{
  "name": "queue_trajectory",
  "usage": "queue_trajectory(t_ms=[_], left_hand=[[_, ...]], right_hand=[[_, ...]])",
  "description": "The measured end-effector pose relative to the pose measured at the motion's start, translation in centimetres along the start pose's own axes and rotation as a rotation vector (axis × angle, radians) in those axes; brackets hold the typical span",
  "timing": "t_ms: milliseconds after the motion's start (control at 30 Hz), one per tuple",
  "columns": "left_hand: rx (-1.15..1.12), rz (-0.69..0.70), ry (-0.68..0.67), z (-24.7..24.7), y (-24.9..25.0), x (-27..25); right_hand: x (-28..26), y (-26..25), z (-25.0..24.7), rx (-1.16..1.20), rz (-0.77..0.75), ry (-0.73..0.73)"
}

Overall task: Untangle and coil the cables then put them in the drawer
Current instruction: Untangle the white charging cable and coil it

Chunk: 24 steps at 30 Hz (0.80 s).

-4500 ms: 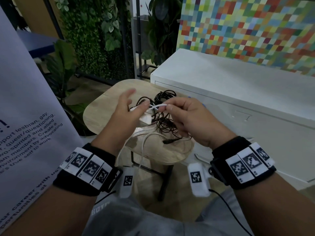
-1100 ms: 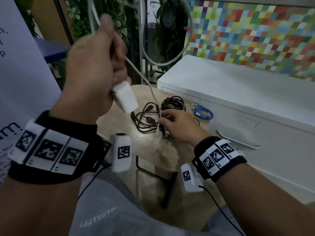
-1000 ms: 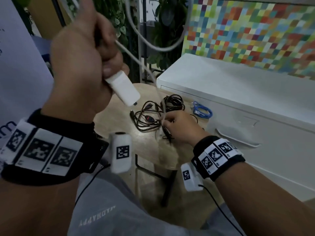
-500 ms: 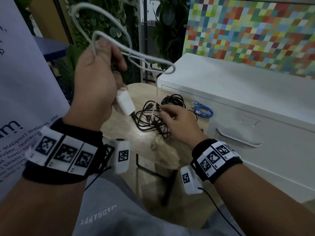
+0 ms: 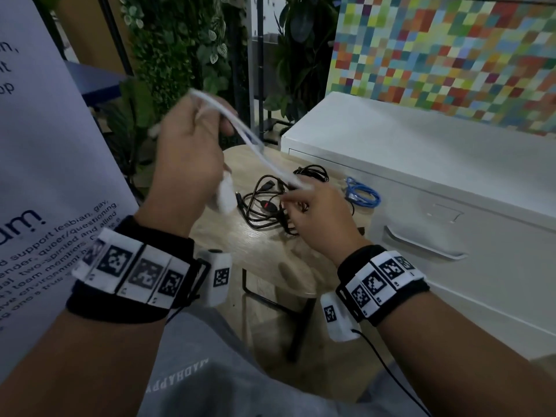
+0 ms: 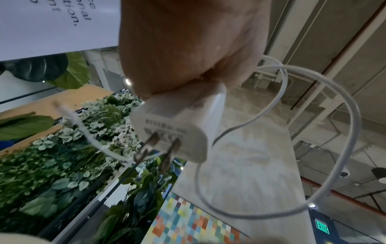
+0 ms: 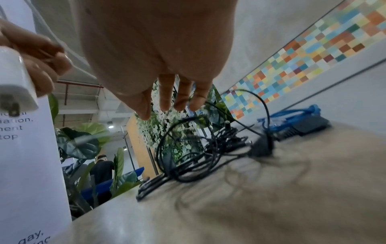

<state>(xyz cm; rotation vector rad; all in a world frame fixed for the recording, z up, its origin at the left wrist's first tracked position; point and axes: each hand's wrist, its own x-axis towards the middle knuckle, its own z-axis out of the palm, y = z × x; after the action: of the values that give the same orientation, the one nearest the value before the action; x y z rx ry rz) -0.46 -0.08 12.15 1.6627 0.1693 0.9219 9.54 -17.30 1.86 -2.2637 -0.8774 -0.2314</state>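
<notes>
My left hand (image 5: 186,164) is curled around a smooth white charger plug (image 6: 177,125), a rounded block with two flat metal prongs sticking out below my palm. Its thin, glossy white cable (image 6: 325,148) bends in loose loops beside the fist, and in the head view a doubled stretch of it runs taut from my raised left fingers down to my right hand (image 5: 319,215). There my right fingers (image 7: 165,94) are nearly straight and spread; the strand meets my fingertips, but I cannot tell whether I am pinching it. Just under that hand a tangle of thin black cables (image 5: 270,203) lies on the round table (image 5: 264,254) of pale wood grain. Near it, toward the cabinet, sits a small bundle of blue cable (image 5: 361,194). The white metal cabinet (image 5: 421,164) stands beside the table, its drawer (image 5: 469,266) closed, with a curved handle.
</notes>
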Motion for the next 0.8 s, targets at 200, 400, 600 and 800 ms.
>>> queue_trajectory(t_ms=[200, 400, 600, 800], left_hand=[[0.235, -0.104, -0.214, 1.7, -2.2, -2.3], [0.438, -0.245, -0.405, 2.6, -1.7, -3.2], [0.432, -0.255, -0.568, -0.3, -2.3, -3.4], [0.168, -0.312, -0.529, -3.6, -3.5, -5.4]], right_hand=[[1.0, -0.6, -2.7, 0.224, 0.1, 0.2], [-0.2, -3.4, -4.8, 1.129, 0.263, -0.238], [-2.0, -3.2, -6.0, 0.703, 0.129, -0.297], [-2.2, -2.3, -7.6, 0.616, 0.142, -0.264]])
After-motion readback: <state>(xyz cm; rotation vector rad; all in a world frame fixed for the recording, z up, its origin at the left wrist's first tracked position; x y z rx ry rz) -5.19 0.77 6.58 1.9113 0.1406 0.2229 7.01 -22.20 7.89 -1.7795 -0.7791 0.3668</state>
